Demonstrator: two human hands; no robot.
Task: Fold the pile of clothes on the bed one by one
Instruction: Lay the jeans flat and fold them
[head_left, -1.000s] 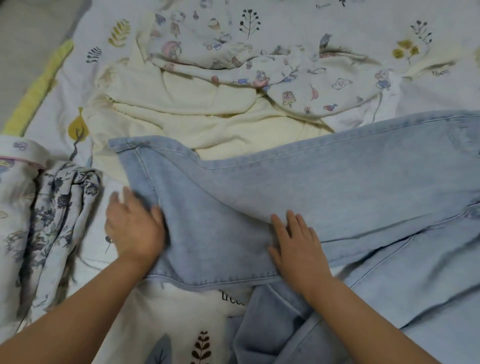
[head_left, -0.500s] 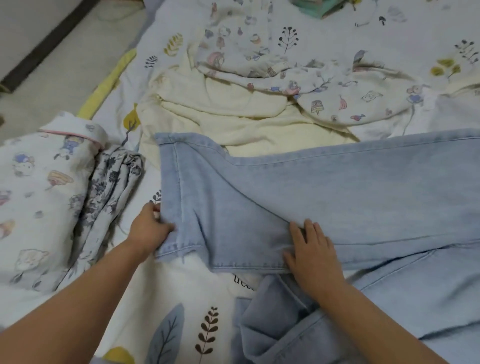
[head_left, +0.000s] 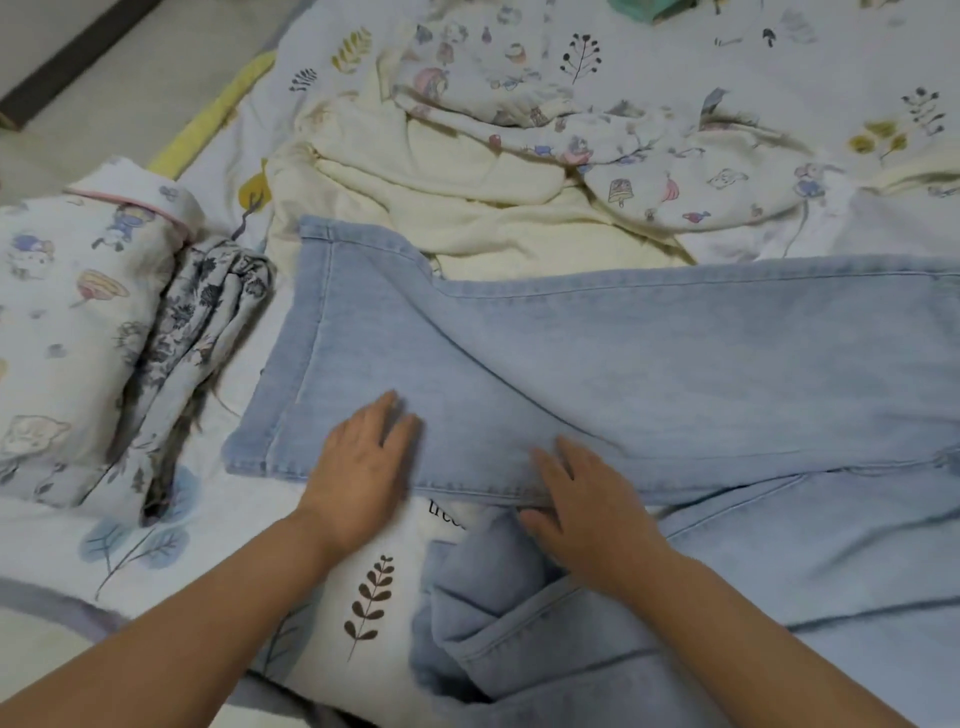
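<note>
The jeans (head_left: 597, 364) lie across the bed (head_left: 779, 62), one leg spread flat from the right edge toward the left, its hem end near the folded stack. The left hand (head_left: 358, 467) rests flat on the leg near the hem — fingers straight, gripping nothing. The right hand (head_left: 582, 504) presses the leg's near seam, fingers extended, where it overlaps the bunched second leg. A cream garment (head_left: 467, 208) and a printed garment (head_left: 649, 150) lie beyond the jeans. Folded clothes (head_left: 93, 322) sit at the left edge.

A teal object (head_left: 647, 9) lies on the leaf-printed sheet (head_left: 675, 47).
</note>
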